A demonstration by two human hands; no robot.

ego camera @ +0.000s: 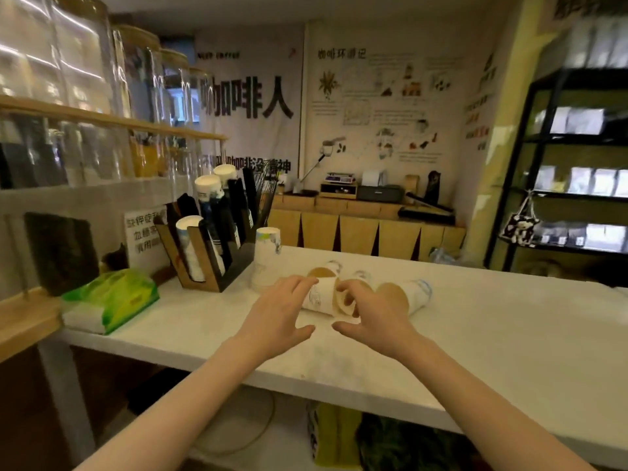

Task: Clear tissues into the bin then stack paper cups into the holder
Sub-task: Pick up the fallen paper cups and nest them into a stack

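Note:
Several white paper cups lie on their sides on the white counter [492,334]. My left hand [278,314] has its fingers spread over the side of one lying cup [321,297]. My right hand [370,311] has fingertips curled at that cup's brown open mouth. Another lying cup [413,294] is just right of my right hand, and a third cup [328,270] lies behind. A short upside-down stack of cups [266,256] stands further left. The wooden and black cup holder [210,239] at the left carries cup stacks in its slots. No bin or loose tissue shows.
A green tissue pack [112,300] lies at the counter's left end. Glass jars [85,69] fill wooden shelves on the left. A black rack [577,171] stands at the right. Bags [336,433] sit under the counter.

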